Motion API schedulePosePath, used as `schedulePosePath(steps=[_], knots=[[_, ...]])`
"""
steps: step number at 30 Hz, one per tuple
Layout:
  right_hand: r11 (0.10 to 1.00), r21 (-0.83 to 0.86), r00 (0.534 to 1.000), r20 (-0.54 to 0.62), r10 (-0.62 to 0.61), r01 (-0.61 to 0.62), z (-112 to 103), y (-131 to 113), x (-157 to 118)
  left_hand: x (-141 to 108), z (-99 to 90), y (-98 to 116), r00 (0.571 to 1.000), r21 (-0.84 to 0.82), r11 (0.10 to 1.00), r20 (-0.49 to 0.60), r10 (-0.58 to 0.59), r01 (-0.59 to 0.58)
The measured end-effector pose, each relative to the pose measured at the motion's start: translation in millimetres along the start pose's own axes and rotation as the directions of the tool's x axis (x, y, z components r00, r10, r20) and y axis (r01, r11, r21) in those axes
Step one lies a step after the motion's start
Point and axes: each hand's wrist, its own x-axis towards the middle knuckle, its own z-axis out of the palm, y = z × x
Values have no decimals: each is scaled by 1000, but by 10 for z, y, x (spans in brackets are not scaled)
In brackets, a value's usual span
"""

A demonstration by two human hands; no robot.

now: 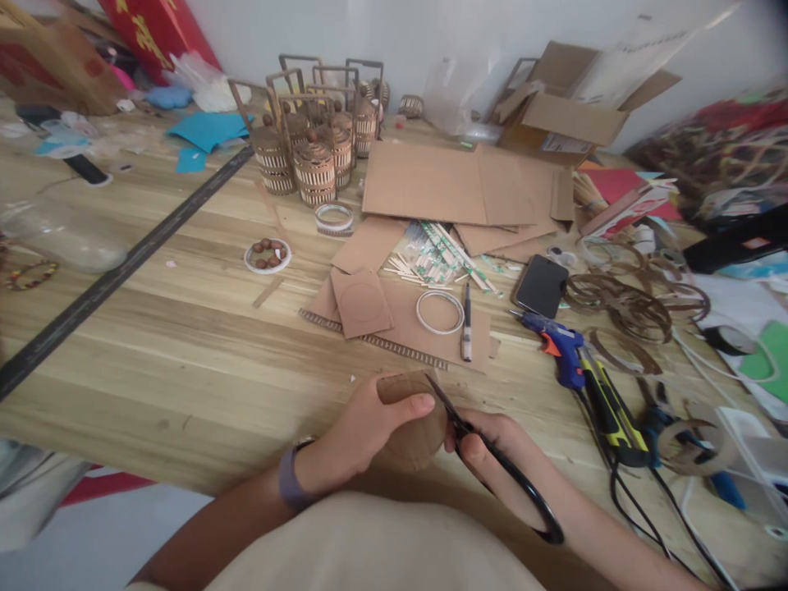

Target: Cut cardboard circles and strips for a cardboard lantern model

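Observation:
My left hand (375, 423) is closed on a piece of brown cardboard (419, 439), thumb lying across its top. The lower edge of that piece is rounded. In my right hand (498, 451) is a pair of black-handled scissors (514, 476), their blades at the cardboard's upper right edge. Just beyond my hands lies a square cardboard piece (362, 304) with a circle drawn on it. Beside it are a white tape roll (439, 313) and a pen (467, 324), both resting on a larger cardboard sheet.
A blue glue gun (563, 349), a yellow-black utility knife (612, 410) and a phone (542, 285) lie to the right. Several small bamboo lantern-like baskets (315, 172) stand at the back. A long black strip (129, 267) crosses the table's left side. Cardboard sheets (424, 185) lie behind.

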Motion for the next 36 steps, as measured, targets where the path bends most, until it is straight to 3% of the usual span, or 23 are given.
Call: schedulePosePath(steps=[11,22,36], knots=[[999,-37,1000,11,-10,11,-38,46,-29,23,16,-77,996,43,999,-91,-22,26],[999,-27,998,34,-43,44,-96,-112,29,16,19,-62,995,136,990,-97,-30,43],[999,-14,996,76,46,-45,-102,-90,26,10,13,-70,1000,86,996,-30,10,-7]])
